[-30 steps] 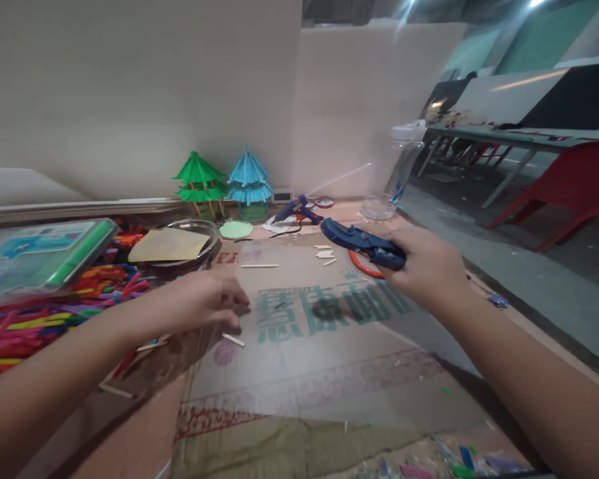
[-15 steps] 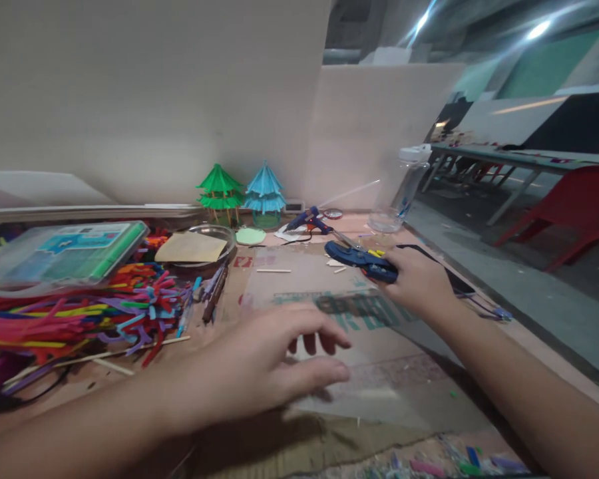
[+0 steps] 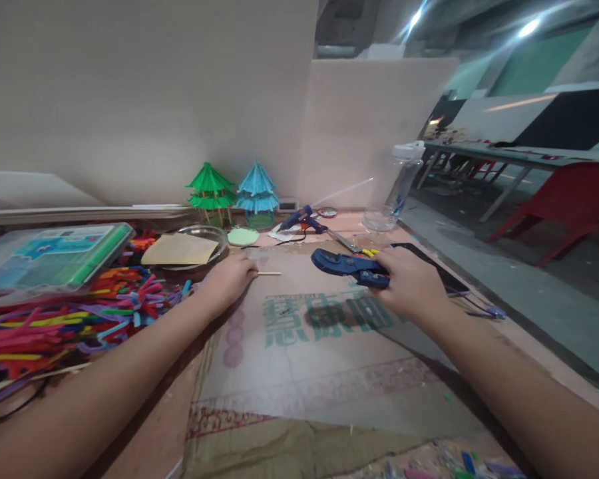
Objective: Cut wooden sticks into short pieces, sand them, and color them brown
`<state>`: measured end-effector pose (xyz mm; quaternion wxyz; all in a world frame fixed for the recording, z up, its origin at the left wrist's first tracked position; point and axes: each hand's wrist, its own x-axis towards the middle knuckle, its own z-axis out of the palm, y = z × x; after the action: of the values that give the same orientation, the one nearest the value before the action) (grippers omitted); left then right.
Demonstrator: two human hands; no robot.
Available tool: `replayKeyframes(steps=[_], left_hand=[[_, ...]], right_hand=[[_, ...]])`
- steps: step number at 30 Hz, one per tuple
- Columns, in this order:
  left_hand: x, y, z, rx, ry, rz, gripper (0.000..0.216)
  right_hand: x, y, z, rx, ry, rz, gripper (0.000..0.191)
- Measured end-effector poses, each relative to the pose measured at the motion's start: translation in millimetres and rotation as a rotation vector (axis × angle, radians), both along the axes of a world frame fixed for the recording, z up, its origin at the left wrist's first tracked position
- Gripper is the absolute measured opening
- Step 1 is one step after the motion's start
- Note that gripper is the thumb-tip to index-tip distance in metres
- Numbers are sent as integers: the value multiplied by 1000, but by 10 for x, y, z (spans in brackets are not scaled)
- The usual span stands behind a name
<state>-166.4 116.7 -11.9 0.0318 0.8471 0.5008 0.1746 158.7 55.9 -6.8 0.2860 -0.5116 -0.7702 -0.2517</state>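
Observation:
My left hand (image 3: pixel 232 276) reaches across the cardboard, its fingers closed on one end of a short thin wooden stick (image 3: pixel 270 273). The stick's other end points right, lying at or just above the board; I cannot tell which. My right hand (image 3: pixel 409 279) grips a dark blue plier-like hand tool (image 3: pixel 347 265), its thick head pointing left over the board. Whether its jaws are apart is not clear. Under both hands lies a cardboard sheet (image 3: pixel 279 379) with green and red print. A blue glue gun (image 3: pixel 299 218) rests on white paper beyond it.
Green (image 3: pixel 210 186) and blue (image 3: pixel 257 189) tiered paper roofs stand at the back. Coloured pipe cleaners (image 3: pixel 44 326) and a plastic case (image 3: pixel 54 256) fill the left side. A clear bottle (image 3: pixel 382 193) stands back right, beside a dark flat object (image 3: pixel 429 266). Scraps (image 3: pixel 459 462) litter the front edge.
My left hand has moved forward and left from above the near cardboard, and its fingers have closed on the stick that lay there. My right hand still holds the blue tool.

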Motion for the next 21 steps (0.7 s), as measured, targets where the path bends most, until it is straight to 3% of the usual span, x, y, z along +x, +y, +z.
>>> replayKeyframes(steps=[4, 12, 16, 21], left_hand=[[54, -185, 119, -39, -140, 66, 15], [219, -856, 482, -232, -506, -13, 33], [213, -1004, 473, -313, -748, -4, 27], [158, -978, 341, -186, -616, 13, 27]], right_hand=[[-11, 1, -4, -3, 13, 45, 14], [-144, -36, -70, -39, 0, 177, 29], [-235, -93, -52, -45, -12, 203, 37], [-311, -115, -52, -45, -49, 218, 39]])
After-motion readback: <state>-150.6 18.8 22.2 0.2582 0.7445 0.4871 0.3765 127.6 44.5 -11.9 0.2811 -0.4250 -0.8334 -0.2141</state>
